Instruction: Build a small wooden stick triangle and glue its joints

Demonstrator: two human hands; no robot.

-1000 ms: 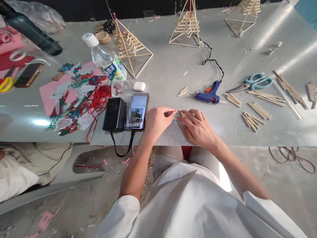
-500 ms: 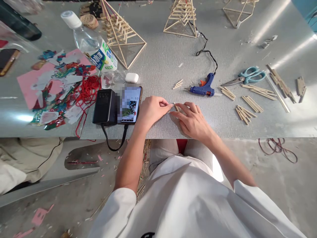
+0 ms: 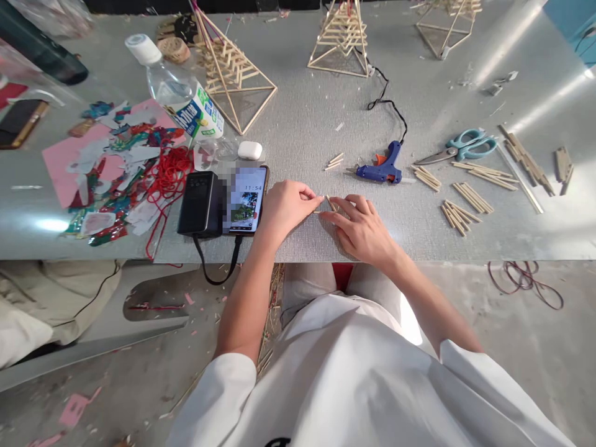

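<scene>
Close to the table's front edge, my left hand [image 3: 289, 208] pinches a short wooden stick [image 3: 328, 202], thumb and forefinger closed at its far end. My right hand [image 3: 365, 226] has its thumb and forefinger around the other side of the same sticks, pressing them at the table top. Much of the small stick piece is hidden by my fingers. A blue glue gun [image 3: 379, 167] lies beyond my right hand, its nozzle pointing left. Between the glue gun and my left hand rest several short sticks [image 3: 334, 161].
Scissors [image 3: 465, 148] and stick bundles [image 3: 472, 197] lie to the right. Stick pyramids [image 3: 339, 40] stand at the back. A phone [image 3: 246, 202], power bank [image 3: 198, 203], bottle [image 3: 174, 84] and red string [image 3: 171, 174] are on the left. A black cord [image 3: 395, 108] trails behind the glue gun.
The view has shifted slightly, so the table things sit a little lower in it. Both hands keep nearly the same position and hold on the sticks.
</scene>
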